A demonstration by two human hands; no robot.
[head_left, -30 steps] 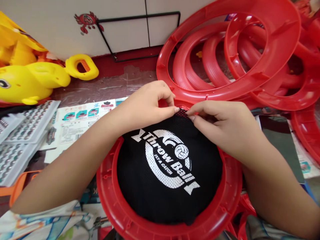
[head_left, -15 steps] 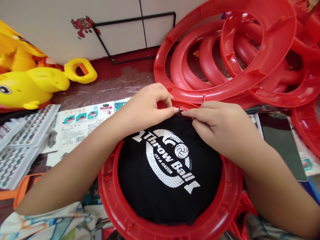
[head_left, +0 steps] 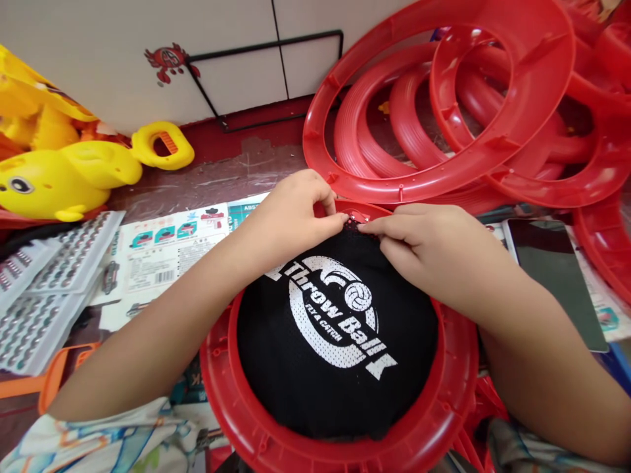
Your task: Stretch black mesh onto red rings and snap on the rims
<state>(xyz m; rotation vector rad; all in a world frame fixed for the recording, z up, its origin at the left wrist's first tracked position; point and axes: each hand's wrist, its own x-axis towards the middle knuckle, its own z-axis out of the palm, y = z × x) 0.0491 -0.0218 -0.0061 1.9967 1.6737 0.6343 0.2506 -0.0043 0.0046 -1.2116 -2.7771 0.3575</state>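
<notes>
A round black mesh net (head_left: 276, 355) printed "Throw Ball" in white lies inside a red plastic ring (head_left: 221, 387) in front of me. At the far side of the ring, my left hand (head_left: 305, 210) pinches the net's edge between thumb and curled forefinger. Opposite it, my right hand (head_left: 424, 240) presses its forefinger and thumb on the same edge, a small gap away. Red shows through the mesh between the fingertips. Any small part under the fingers is too hidden to make out.
More red rings (head_left: 365, 187) are heaped behind, toward the right. A dark-screened phone (head_left: 552, 282) lies right of my right hand. On the left are a yellow toy animal (head_left: 59, 180), clear trays (head_left: 34, 328) of small metal pieces, orange plastic parts (head_left: 54, 381) and printed cardboard (head_left: 148, 263).
Both hands stay at the net's far edge. The left fingertips have shifted slightly away from the right ones, showing more of the mesh edge. The whole view has moved a little.
</notes>
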